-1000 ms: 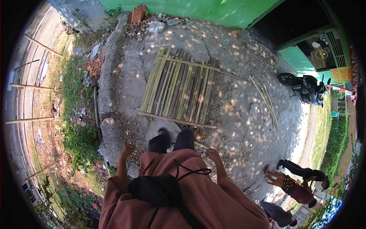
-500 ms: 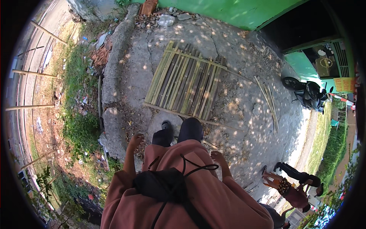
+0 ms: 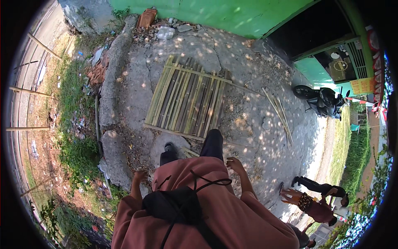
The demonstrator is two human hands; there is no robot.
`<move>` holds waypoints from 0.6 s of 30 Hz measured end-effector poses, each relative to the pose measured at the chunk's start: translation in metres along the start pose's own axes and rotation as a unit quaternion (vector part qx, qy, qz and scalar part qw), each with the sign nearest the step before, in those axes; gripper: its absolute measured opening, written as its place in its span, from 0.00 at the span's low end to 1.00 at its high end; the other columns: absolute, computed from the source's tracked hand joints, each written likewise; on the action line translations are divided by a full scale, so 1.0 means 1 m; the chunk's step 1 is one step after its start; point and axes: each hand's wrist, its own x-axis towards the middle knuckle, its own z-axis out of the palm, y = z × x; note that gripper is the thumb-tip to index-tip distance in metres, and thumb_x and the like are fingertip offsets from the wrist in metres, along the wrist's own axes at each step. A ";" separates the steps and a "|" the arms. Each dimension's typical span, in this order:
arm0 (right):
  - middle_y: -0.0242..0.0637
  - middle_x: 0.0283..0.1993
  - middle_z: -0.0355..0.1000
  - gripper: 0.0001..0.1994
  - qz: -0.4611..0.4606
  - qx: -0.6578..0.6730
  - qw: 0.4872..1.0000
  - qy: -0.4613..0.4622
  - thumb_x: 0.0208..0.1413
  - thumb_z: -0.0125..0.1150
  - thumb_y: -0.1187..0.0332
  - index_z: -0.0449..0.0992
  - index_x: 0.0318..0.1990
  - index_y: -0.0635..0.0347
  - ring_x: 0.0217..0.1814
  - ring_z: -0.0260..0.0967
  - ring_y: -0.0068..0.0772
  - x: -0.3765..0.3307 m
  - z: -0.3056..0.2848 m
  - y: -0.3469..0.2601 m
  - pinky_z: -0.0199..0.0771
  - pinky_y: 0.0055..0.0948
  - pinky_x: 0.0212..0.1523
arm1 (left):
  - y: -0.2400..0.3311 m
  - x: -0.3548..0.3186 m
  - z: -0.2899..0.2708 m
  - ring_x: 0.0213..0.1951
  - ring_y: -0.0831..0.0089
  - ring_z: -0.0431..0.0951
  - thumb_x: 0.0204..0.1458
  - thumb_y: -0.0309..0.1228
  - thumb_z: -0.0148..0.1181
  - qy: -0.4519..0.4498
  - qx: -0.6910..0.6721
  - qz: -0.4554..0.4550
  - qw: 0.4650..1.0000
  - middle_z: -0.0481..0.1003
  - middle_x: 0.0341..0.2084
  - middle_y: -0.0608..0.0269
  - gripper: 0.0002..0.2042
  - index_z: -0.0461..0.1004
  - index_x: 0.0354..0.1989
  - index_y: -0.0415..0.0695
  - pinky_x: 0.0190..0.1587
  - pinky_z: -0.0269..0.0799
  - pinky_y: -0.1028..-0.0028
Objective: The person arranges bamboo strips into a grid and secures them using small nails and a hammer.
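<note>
Both my hands are empty. My left hand [image 3: 139, 176] hangs loose at my side, fingers slack, gripping nothing. My right hand [image 3: 234, 164] is open too, fingers spread, out beside my hip. A black pouch [image 3: 176, 205] hangs on cords against my pink-brown top.

My feet in dark trousers stand on a pale flat stone [image 3: 176, 146] at the near edge of the bamboo panel [image 3: 188, 99], which lies flat on the cracked concrete [image 3: 248, 120] just ahead of me. As far as I can judge, the panel looks assembled: slats side by side, a cross batten [image 3: 197, 74] near the far end, another along the near edge. Nothing in hand, so no work on it right now.

To the right, loose bamboo strips [image 3: 278, 114] lie apart from the panel. A person in dark clothes crouches lower right.

Farther: parked motorbike [image 3: 321, 99], green wall [image 3: 232, 14], a round sign on a dark panel [image 3: 340, 65], a yellow rectangular board [image 3: 362, 85], a reddish brick [image 3: 146, 18] by the rubble.
</note>
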 end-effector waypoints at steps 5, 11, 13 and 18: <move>0.47 0.44 0.85 0.20 0.019 -0.054 0.998 0.000 0.65 0.61 0.68 0.79 0.61 0.66 0.43 0.85 0.36 0.037 -0.048 -0.009 0.85 0.35 0.46 | 0.047 0.007 0.038 0.32 0.69 0.82 0.65 0.43 0.63 0.017 0.000 0.047 0.999 0.85 0.38 0.61 0.18 0.80 0.56 0.44 0.34 0.79 0.65; 0.39 0.44 0.83 0.19 -0.020 -0.102 0.993 -0.060 0.64 0.66 0.66 0.78 0.60 0.64 0.39 0.81 0.28 0.171 -0.213 -0.010 0.81 0.31 0.41 | 0.194 0.056 0.144 0.36 0.70 0.85 0.64 0.35 0.62 0.087 0.027 0.250 0.964 0.86 0.38 0.55 0.18 0.80 0.56 0.37 0.36 0.80 0.68; 0.39 0.44 0.82 0.19 -0.038 -0.170 0.983 -0.056 0.63 0.68 0.65 0.80 0.58 0.63 0.39 0.81 0.29 0.220 -0.282 -0.021 0.82 0.31 0.42 | 0.235 0.066 0.197 0.37 0.70 0.86 0.63 0.34 0.62 0.122 0.050 0.268 0.954 0.86 0.38 0.54 0.17 0.80 0.55 0.35 0.36 0.80 0.69; 0.41 0.45 0.84 0.21 -0.122 -0.250 0.960 -0.029 0.62 0.68 0.61 0.80 0.60 0.61 0.42 0.83 0.33 0.349 -0.427 -0.090 0.82 0.33 0.45 | 0.271 0.074 0.336 0.35 0.72 0.84 0.62 0.35 0.64 0.159 -0.034 0.309 0.937 0.85 0.37 0.57 0.18 0.81 0.54 0.35 0.35 0.80 0.69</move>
